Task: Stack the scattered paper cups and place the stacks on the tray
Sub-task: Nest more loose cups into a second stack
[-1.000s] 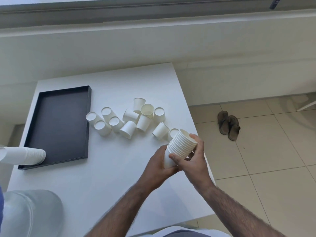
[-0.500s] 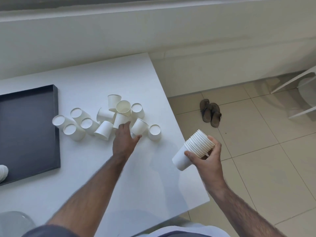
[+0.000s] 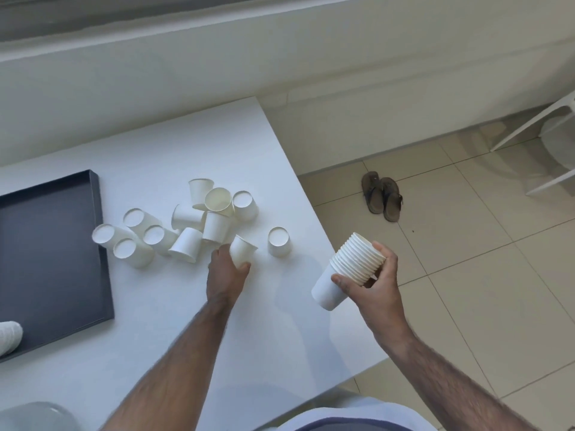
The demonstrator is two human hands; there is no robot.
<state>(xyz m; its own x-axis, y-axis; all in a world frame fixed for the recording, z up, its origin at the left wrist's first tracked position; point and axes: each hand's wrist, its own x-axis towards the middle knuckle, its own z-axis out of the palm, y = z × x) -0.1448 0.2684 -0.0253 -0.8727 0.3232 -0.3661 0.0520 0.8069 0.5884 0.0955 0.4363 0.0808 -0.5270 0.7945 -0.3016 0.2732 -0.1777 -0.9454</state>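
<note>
The paper cups are plain white all over, as are the table (image 3: 186, 321) and the wall behind it. In the middle of the frame the left hand (image 3: 225, 272) has its fingers and thumb curled round a single cup (image 3: 241, 250), tilted with its mouth to the upper right, at the lower edge of the scattered cups (image 3: 186, 225). Most of that cluster lie tipped or upturned against one another, so where one ends and the next begins is hard to make out. One upturned cup (image 3: 279, 241) stands apart, just right of the held one. At centre right, off the table's edge, the right hand (image 3: 373, 284) grips a slanted stack of nested cups (image 3: 348, 269) between thumb and fingers. The dark tray (image 3: 46, 259) is cut off by the left edge of the frame, and so is a second stack (image 3: 9, 335) lying at its lower corner. A pair of sandals (image 3: 381, 195) sits on the tiled floor at upper right. Half a second ago the left hand lay spread over the cluster; now it has closed on a cup and drawn back a little. The right hand's stack has hardly shifted.
</note>
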